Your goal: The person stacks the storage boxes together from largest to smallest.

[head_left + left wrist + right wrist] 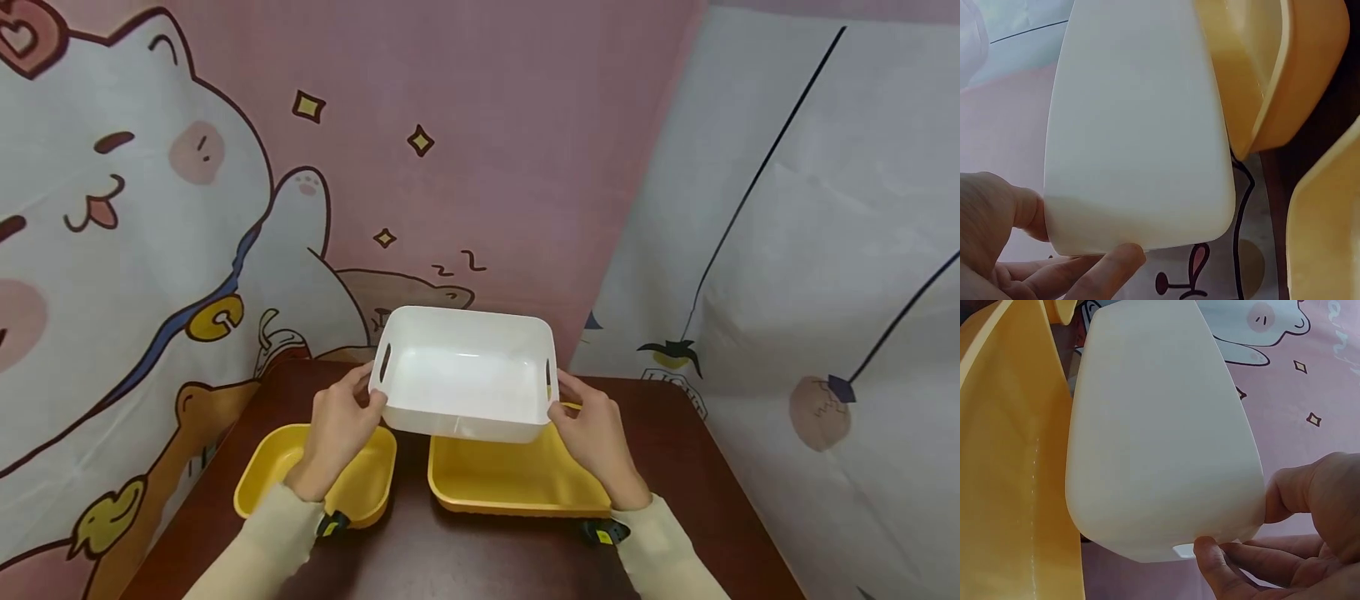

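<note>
A white rectangular plastic basket [465,371], with a slot in each short end, is held up and tilted so its inside faces the head camera. The left hand [341,429] grips its left end, thumb at the near corner and fingers at the end wall. At the opposite end the right hand [596,433] pinches the basket in the same way, fingers close to the slot. Both wrist views show the basket's smooth outer side, with the left fingers [1110,269] and right fingers [1210,559] against its end. Nothing lies inside it.
Below and behind the basket sits a large yellow tray [517,507] on the dark brown table [420,558]. A smaller yellow tray [371,492] stands to its left, partly behind the left hand. A cartoon-printed cloth [510,167] hangs behind and along the sides.
</note>
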Demonstrator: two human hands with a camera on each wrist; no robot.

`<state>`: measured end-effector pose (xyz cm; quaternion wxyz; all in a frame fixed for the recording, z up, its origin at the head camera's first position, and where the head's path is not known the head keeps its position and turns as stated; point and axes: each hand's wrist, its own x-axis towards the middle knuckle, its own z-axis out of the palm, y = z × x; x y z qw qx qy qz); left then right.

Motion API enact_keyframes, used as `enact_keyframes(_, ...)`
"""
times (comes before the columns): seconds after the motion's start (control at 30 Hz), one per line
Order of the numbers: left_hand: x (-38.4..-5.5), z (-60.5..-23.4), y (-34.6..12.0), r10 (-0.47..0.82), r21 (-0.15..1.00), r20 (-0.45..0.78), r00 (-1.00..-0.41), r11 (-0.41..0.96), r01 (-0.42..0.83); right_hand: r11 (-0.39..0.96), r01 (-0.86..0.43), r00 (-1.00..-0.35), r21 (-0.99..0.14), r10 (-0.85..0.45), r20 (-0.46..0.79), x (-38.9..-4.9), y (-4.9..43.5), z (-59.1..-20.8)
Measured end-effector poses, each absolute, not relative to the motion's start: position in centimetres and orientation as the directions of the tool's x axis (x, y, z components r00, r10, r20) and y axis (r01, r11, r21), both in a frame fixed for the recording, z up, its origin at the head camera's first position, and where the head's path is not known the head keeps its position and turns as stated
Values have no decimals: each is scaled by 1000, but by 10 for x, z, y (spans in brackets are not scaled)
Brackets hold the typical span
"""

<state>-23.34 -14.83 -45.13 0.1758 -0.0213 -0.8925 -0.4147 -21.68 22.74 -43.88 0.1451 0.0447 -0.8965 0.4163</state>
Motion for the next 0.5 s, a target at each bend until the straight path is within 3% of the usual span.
enact_keyframes(0.5, -224, -463, -125, -117, 771, 336, -934, 604, 202, 707, -157, -960, -689, 55, 275, -204, 254, -436)
